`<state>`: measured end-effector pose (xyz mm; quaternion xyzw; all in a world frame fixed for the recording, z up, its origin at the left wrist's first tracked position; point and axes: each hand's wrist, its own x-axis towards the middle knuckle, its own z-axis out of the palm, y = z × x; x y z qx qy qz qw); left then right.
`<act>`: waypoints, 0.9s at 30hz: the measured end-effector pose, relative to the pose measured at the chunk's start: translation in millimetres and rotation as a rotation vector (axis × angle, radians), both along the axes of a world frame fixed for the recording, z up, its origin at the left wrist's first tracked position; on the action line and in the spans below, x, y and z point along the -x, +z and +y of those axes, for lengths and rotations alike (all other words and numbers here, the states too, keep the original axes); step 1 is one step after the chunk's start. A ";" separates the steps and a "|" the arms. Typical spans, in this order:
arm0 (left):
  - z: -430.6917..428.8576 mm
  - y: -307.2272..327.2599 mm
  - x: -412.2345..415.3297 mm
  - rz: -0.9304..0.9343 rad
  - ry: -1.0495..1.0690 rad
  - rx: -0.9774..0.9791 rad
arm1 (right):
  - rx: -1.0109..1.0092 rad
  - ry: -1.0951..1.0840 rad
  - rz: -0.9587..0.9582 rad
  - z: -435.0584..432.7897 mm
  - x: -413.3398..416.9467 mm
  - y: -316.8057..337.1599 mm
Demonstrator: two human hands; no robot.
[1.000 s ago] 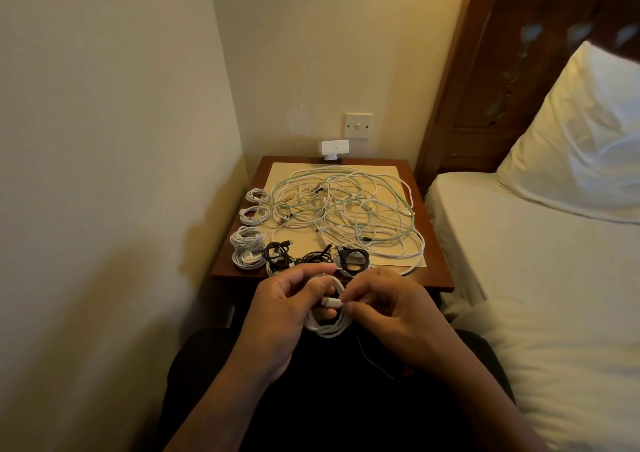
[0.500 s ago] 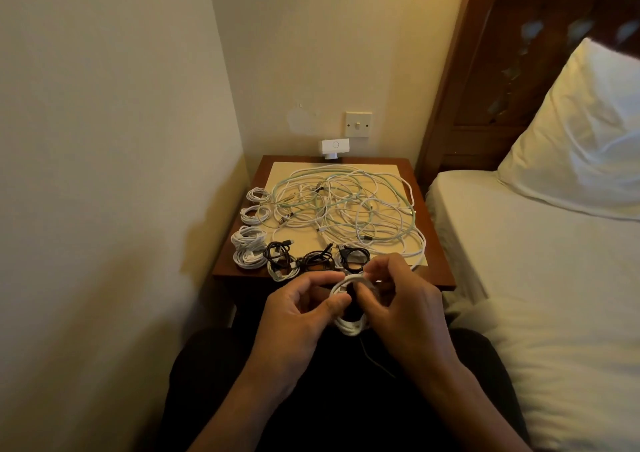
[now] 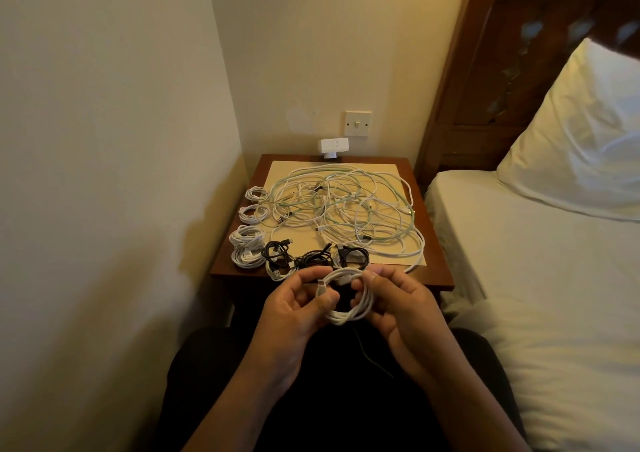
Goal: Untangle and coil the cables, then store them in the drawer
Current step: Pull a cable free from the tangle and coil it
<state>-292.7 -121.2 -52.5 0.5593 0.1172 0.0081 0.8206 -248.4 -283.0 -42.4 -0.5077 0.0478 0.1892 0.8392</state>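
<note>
A small white coiled cable (image 3: 349, 308) hangs between both hands just in front of the bedside table. My left hand (image 3: 294, 308) pinches its plug end at the coil's left side. My right hand (image 3: 398, 304) grips the coil's right side with curled fingers. On the wooden bedside table (image 3: 440, 275) lies a big tangle of white and pale green cables (image 3: 346, 209). Several white coils (image 3: 247, 240) line its left edge, and black coils (image 3: 311, 256) sit along the front edge.
A cream mat (image 3: 391, 171) covers the tabletop under the tangle. A small white device (image 3: 333, 145) stands at the table's back, below a wall switch (image 3: 357, 123). A bed with white sheets (image 3: 536, 261) and a pillow (image 3: 581, 140) lies right; a wall closes the left.
Both hands have lifted the white coil up toward the table's front edge. The coil has turned and its plug end now sticks out at the left by my left thumb.
</note>
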 end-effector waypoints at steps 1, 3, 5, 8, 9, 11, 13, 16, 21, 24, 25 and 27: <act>0.0 -2.0 -1.2 -0.019 0.039 -0.160 | 0.037 0.000 -0.027 1.0 1.5 -0.2; 2.1 -3.4 -1.8 -0.072 0.081 -0.483 | 0.292 0.009 -0.183 0.7 3.4 0.3; 6.0 -2.3 -1.1 -0.107 0.079 -0.662 | 0.608 0.023 -0.383 -1.5 3.7 0.9; 9.9 2.1 0.2 -0.114 0.055 -0.714 | 0.808 -0.002 -0.527 -2.7 2.6 -1.0; 10.7 3.0 0.0 -0.116 0.054 -0.717 | 0.796 -0.012 -0.531 -2.4 2.4 -1.3; 12.6 3.3 -1.9 -0.120 0.064 -0.709 | 0.724 -0.029 -0.517 -0.3 1.4 -3.7; 14.1 1.7 -4.4 -0.116 0.080 -0.705 | 0.648 -0.038 -0.502 1.8 0.5 -6.5; 13.7 -2.2 -7.1 -0.109 0.087 -0.712 | 0.602 -0.036 -0.482 6.2 -2.6 -10.5; 10.4 -6.5 -10.9 -0.087 0.073 -0.673 | 0.936 -0.087 -0.788 8.6 -11.5 -19.3; 10.0 -8.0 -15.1 -0.083 0.067 -0.622 | 1.055 -0.083 -0.951 10.5 -20.5 -25.3; 9.9 -8.6 -17.1 -0.081 0.068 -0.603 | 1.063 -0.091 -0.961 11.2 -23.7 -25.5; 11.1 -11.3 -23.5 -0.076 0.070 -0.562 | 1.057 -0.083 -0.927 14.5 -33.3 -24.2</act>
